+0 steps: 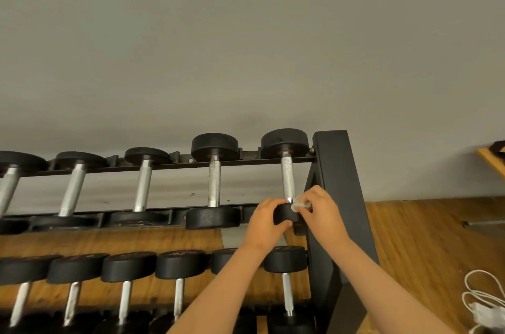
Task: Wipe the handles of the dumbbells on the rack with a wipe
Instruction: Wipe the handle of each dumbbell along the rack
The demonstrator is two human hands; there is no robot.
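A black two-tier rack (334, 169) holds several black dumbbells with silver handles. The rightmost upper dumbbell has a knurled handle (287, 177) and its near head (284, 214) sits between my hands. My left hand (266, 220) grips that near head, fingers curled round it. My right hand (319, 213) pinches a small crumpled white wipe (299, 203) against the bottom of the handle, where it meets the head. The neighbouring upper dumbbell (214, 180) stands just to the left.
The lower tier carries several smaller dumbbells (179, 268) under my forearms. The rack's thick black end post stands right beside my right hand. Wooden floor lies to the right with a coiled white cable (481, 298). A grey wall is behind.
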